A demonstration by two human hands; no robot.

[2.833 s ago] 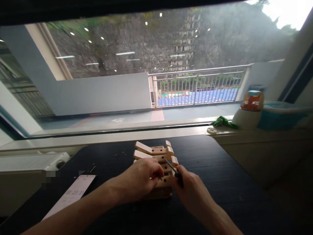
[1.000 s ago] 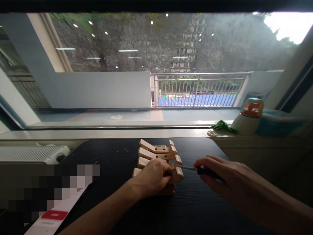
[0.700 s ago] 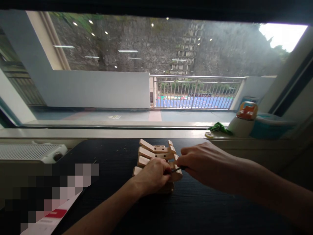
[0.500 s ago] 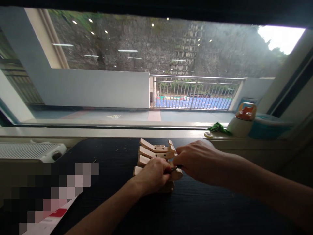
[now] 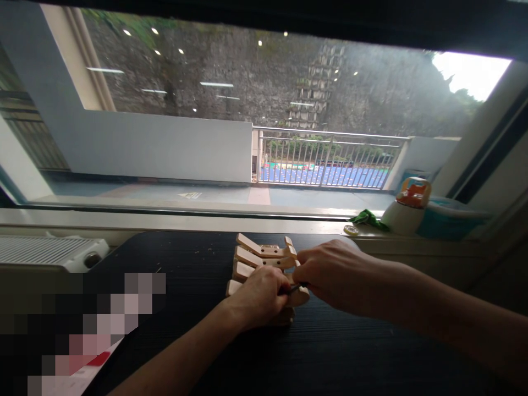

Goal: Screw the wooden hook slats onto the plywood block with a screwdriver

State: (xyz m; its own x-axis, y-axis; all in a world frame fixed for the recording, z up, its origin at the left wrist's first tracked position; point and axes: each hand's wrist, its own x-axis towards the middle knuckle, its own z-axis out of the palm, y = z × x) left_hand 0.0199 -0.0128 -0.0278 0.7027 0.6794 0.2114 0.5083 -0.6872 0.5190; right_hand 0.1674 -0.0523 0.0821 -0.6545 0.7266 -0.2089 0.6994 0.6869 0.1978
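A pale wooden assembly of several stacked slats [image 5: 264, 254] lies in the middle of a black table [image 5: 330, 352]. My left hand [image 5: 258, 297] is curled over its near end and presses it down. My right hand [image 5: 332, 275] comes in from the right, closed round a small dark screwdriver [image 5: 293, 287]. Only a short piece of the shaft shows between my two hands, pointing at the wood's right side. The handle is hidden in my fist.
A phone or card [image 5: 78, 368] lies at the table's near left, partly blurred out. A white radiator [image 5: 49, 250] stands at the left. On the window sill at the right are a green cloth [image 5: 365, 218], a white jar with an orange lid [image 5: 406, 206] and a teal tub [image 5: 447, 220].
My right hand has moved left from the table's right side up to the wood, sliding along the screwdriver until most of it is covered. My left hand has stayed on the wood.
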